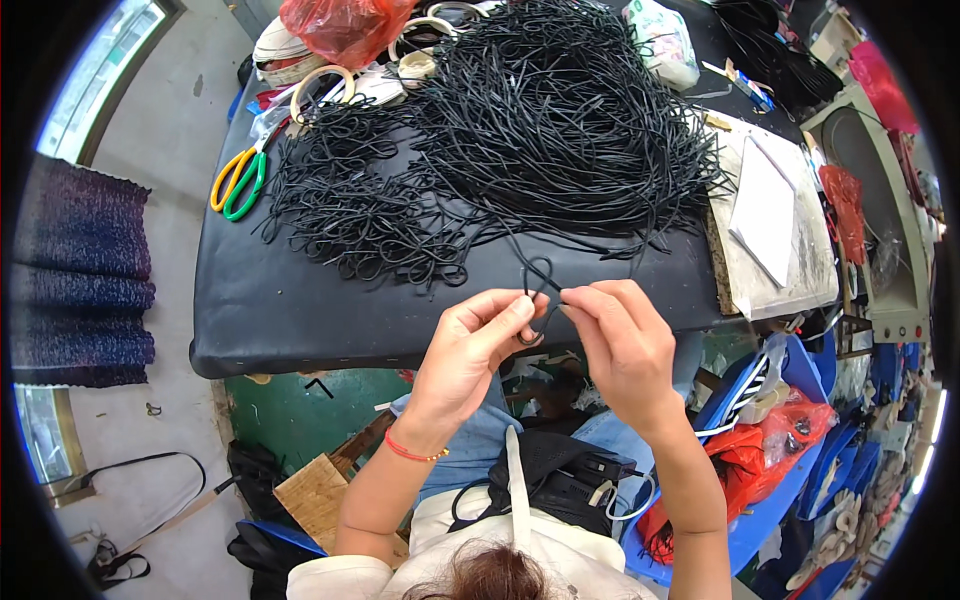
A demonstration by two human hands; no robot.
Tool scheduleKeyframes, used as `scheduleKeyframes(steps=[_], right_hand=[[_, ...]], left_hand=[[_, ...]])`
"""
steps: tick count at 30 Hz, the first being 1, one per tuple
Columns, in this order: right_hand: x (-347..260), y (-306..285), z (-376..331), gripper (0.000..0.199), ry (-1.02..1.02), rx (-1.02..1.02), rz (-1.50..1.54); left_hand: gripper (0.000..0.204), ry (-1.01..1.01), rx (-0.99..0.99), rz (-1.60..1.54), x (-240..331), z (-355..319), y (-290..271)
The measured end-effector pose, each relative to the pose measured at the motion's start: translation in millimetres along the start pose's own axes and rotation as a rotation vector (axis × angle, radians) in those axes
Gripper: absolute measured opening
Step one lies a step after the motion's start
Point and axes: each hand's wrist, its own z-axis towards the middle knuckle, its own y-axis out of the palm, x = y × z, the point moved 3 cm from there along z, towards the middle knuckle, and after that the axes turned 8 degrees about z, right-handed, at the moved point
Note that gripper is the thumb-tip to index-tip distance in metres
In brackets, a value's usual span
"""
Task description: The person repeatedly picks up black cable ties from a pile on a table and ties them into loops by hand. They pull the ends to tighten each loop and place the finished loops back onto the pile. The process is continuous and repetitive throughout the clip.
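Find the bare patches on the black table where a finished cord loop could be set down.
Bare room: the table's near strip, between the looped cords and the front edge. Crowded: the big cord heap mid-table, scissors and tape rolls at the far left.

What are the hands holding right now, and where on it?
Both the left hand and right hand pinch one black cord at the base of its small loop, which stands up above the fingertips.

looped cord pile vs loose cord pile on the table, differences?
The looped cord pile is smaller and flatter, its cords tied into short loops; the loose cord pile is larger and heaped, its cords long, mostly straight strands. The looped cord pile lies left, by the scissors; the loose cord pile fills the table's middle. Both are thin black cord.
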Motion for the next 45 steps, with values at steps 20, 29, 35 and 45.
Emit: scheduleKeyframes(steps=[20, 29, 35, 45], right_hand=[[7.1, -12.8, -0.7, 0.009, 0.257, -0.156, 0.271], [-8.0, -7.2, -16.5, 0.018, 0.403, -0.185, 0.367], [-8.3, -6.1, -27.2, 0.024, 0.681, -0.213, 0.702], [-2.1, 1.3, -27.2, 0.012, 0.87, -0.082, 0.881]], left_hand=[[0.019, 0.163, -0.123, 0.234, 13.7, -13.1, 7.1], [0.028, 0.082, -0.147, 0.186, 5.7, -6.8, 0.9], [0.015, 0.106, -0.11, 0.174, -0.7, -6.8, 2.1], [0.015, 0.264, 0.049, 0.077, -9.6, -8.0, 7.7]])
